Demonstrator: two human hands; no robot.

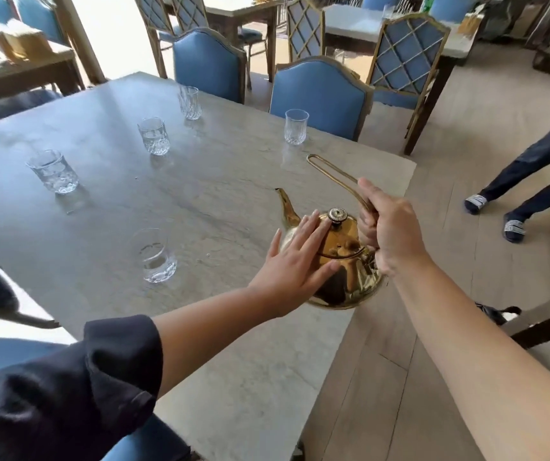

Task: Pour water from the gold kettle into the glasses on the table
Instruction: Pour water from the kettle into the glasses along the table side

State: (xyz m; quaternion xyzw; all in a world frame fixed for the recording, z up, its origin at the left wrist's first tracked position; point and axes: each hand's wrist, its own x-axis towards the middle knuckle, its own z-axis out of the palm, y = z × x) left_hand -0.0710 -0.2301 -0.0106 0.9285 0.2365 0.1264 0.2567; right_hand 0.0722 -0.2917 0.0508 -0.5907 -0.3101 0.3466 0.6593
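Two-handed, we are steadying the polished, likely heavy gold kettle (353, 281): right grip (390, 234) clenching its thin handle (333, 174), left grip (297, 264) spread flat against the slippery lid (342, 237).

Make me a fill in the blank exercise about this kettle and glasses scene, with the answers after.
The right hand grips the gold kettle by its ____.
The left hand touches the kettle beside the knob on its ____.
The number of glasses on the table is ____.
The chairs across the table are upholstered in ____.
Missing words: handle, lid, five, blue.
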